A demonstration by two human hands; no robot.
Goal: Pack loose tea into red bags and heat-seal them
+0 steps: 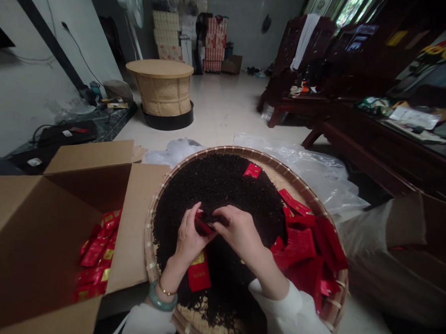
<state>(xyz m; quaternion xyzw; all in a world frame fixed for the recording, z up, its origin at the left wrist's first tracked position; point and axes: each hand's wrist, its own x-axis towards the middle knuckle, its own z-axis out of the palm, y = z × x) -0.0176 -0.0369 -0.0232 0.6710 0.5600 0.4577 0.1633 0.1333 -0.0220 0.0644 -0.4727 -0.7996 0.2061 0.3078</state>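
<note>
Over the round woven bamboo tray [149, 245], my left hand [189, 238] is closed round a small red packet [202, 227], its mouth turned toward my right hand. My right hand [237, 231] is closed in a pinch at that mouth, with a dark clump of what looks like tea leaves [211, 218] between its fingers. Dark loose tea leaves [216, 180] cover much of the tray. Below my left hand lies a red packet with gold print [199, 274]. Another small red packet [252, 170] rests on the leaves at the far side. Flat red packets [300, 245] are heaped on the tray's right.
An opened cardboard box [125, 232] at the left contains several red packets [100, 248]. Clear plastic sheeting [301, 168] lies behind the tray. Dark wooden furniture [386, 143] stands at the right, with a brown carton [405, 222] near it. Farther back is a round woven stand [162, 88].
</note>
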